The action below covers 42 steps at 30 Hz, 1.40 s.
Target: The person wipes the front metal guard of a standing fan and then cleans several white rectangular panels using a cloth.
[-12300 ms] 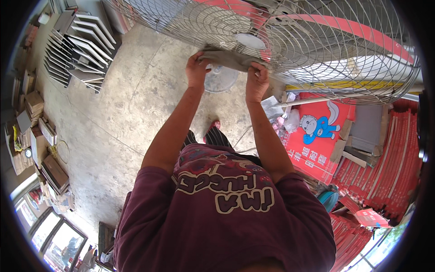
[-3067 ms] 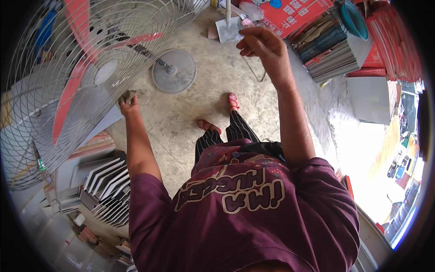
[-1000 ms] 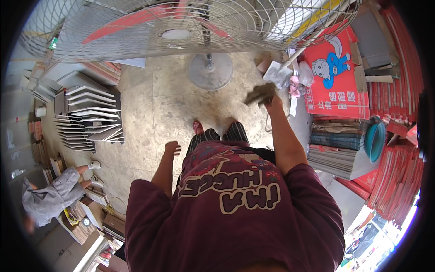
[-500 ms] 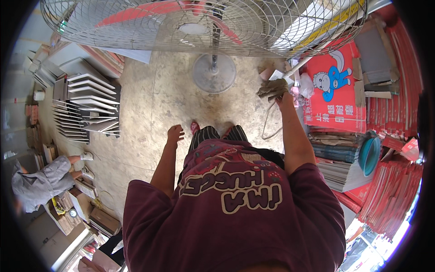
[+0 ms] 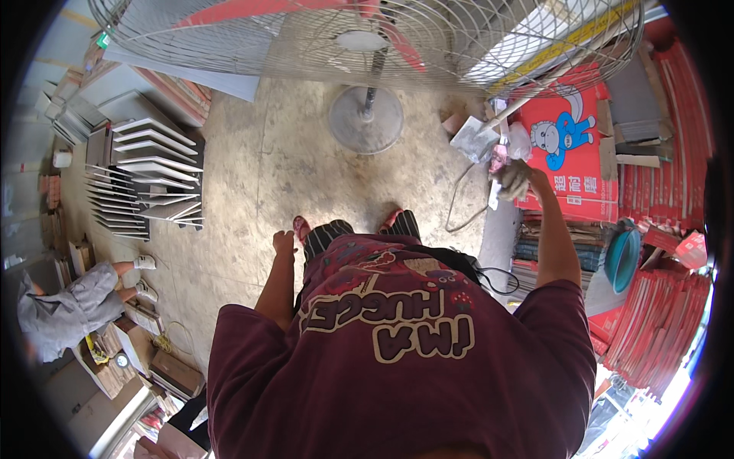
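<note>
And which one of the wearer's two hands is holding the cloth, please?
The right hand, seen against the red printed cardboard: it holds the grey-brown cloth. No cloth shows in the left hand.

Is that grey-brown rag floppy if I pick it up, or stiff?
The rag would probably be floppy, because it bunches up in the right hand. It's likely light, since one hand holds it alone. If pushed, it probably wouldn't roll: it looks crumpled, not round.
</note>
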Motion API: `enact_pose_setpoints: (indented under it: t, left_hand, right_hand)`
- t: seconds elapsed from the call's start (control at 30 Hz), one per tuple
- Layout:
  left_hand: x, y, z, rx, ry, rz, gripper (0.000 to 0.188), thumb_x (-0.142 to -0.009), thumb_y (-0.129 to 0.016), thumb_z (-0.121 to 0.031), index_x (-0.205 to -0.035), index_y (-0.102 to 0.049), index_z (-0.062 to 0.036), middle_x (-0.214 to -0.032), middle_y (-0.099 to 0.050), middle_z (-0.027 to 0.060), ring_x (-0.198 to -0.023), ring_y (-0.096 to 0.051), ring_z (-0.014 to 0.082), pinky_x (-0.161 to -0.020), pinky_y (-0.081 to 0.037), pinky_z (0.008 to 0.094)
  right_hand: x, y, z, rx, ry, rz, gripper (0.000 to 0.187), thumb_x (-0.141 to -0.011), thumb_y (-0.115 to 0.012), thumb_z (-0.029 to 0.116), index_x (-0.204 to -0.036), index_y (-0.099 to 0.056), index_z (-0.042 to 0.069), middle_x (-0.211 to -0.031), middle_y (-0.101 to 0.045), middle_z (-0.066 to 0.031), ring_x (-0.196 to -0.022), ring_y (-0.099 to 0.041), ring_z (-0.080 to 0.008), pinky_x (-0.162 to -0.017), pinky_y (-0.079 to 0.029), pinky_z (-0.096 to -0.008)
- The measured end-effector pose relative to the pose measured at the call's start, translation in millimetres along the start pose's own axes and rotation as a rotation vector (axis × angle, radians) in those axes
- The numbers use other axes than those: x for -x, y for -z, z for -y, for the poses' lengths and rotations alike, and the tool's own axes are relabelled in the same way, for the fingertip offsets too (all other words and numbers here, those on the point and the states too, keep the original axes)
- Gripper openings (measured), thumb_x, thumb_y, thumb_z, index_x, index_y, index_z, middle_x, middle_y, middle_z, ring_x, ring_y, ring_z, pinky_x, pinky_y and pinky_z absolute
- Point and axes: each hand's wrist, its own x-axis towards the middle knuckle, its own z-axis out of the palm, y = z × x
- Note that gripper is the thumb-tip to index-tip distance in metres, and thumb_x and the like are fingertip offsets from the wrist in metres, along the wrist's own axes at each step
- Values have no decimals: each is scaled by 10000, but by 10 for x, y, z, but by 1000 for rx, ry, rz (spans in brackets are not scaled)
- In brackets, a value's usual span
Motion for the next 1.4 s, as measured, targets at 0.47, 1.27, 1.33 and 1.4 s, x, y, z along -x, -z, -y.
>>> enact_pose_setpoints:
  t: [0.47,1.27,1.33,1.4]
  left_hand:
    - [-1590,2303,-85,-181,-164,-458,828,-641,-729,-366,-1294,-417,35,-1212,-499,301,-1123,-500,421,-947,-425,453]
    - [-2692,2843,-760,47,-128,-95,750,-698,-671,-197,-1352,-348,-24,-1310,-423,222,-1105,-485,364,-714,-525,518]
    - [-2713,2890,-996,88,-125,-149,723,-695,-677,-208,-1309,-386,37,-1115,-535,229,-810,-565,303,-534,-499,402]
    - [-2735,2928,-1154,141,-130,-209,704,-700,-674,-208,-1292,-402,59,-977,-599,226,-592,-586,267,-414,-469,342]
  right_hand:
    - [1685,-2941,-1402,-1030,-431,-501,262,-859,-431,152,-1095,-517,81,-1029,-549,-131,-878,-574,-279,-726,-521,-460]
    - [1751,-4911,834,-809,-305,-126,257,-883,-481,204,-1096,-563,87,-982,-622,-91,-883,-624,-231,-761,-537,-391]
    - [1644,-4979,981,-764,-259,-115,252,-883,-484,200,-1094,-564,87,-990,-624,-97,-879,-627,-236,-751,-541,-390]
    - [1538,-4999,1132,-758,-230,-76,273,-880,-461,167,-1132,-539,96,-955,-631,-77,-830,-641,-205,-665,-546,-350]
